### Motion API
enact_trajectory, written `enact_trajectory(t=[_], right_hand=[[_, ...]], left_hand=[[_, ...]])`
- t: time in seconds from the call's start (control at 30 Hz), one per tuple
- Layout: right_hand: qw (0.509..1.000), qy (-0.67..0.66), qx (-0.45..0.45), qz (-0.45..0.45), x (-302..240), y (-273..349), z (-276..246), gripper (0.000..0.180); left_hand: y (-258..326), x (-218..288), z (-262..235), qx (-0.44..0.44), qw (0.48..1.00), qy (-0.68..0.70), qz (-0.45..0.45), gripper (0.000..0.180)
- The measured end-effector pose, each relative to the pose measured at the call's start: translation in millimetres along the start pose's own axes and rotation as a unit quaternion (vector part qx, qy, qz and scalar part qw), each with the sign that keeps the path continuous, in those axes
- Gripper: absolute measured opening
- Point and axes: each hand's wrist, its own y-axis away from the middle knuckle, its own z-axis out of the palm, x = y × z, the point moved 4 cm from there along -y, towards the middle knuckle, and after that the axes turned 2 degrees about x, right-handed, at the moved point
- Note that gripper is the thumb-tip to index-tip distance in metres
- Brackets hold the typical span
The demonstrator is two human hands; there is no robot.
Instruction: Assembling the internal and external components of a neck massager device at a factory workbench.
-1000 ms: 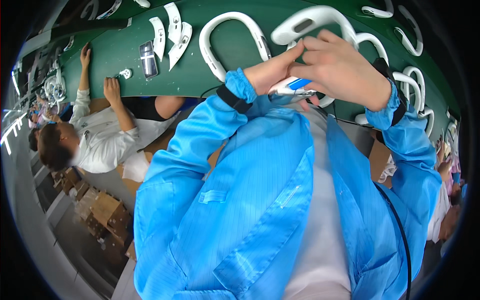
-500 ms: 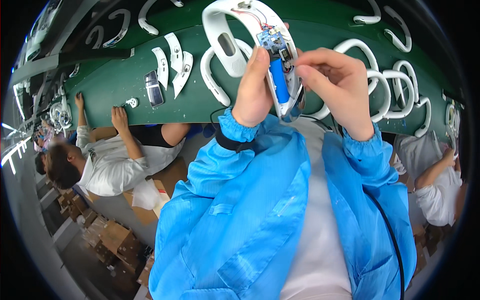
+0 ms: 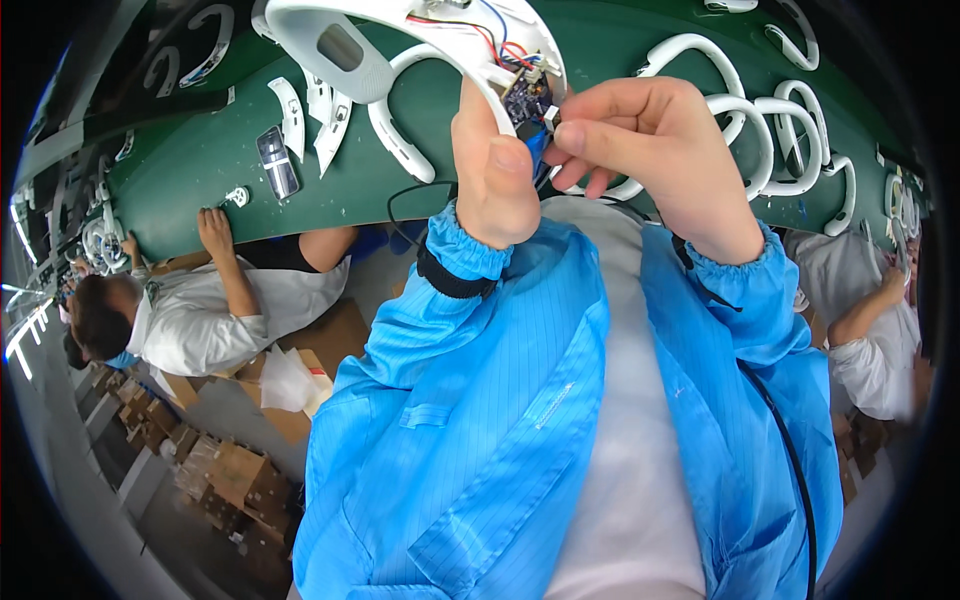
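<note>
My left hand [image 3: 497, 175] is wrapped round the lower part of a white, curved neckband device [image 3: 400, 8], holding it up above the table. Its open shell shows a circuit board [image 3: 527, 100] with red, black and blue wires, and a blue cylindrical battery [image 3: 537, 148] beneath, partly hidden by my fingers. Beside the board my right hand [image 3: 640, 145] is closed in a pinch, thumb against forefinger, at a small white connector [image 3: 551, 116]. The other end of the neckband, with a dark oval window and a grille, hangs toward the left.
On the green table [image 3: 180, 190] lie several white neckbands [image 3: 760, 150] to the right and one behind my left hand. Left of it are curved white cover pieces [image 3: 290, 115] and a dark phone-like device [image 3: 277, 163]. A co-worker [image 3: 220, 300] sits left, another [image 3: 870, 320] right.
The neckband has moved up and left and tipped, so less of the battery shows. My right hand has come in closer, its fingertips now at the connector beside the board.
</note>
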Motion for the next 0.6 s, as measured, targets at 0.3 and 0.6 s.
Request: enact_trajectory(t=[0.3,0.6], right_hand=[[0.998,-0.005,-0.040,0.045,0.4,1.1,-3.8,0.025],[0.998,0.015,-0.039,0.046,-0.8,2.6,-6.6,0.024]], left_hand=[[1.7,-9.4,-0.6,-0.005,0.998,0.013,0.060,0.098],[2.8,-7.1,0.0,-0.010,0.994,-0.003,0.112,0.094]])
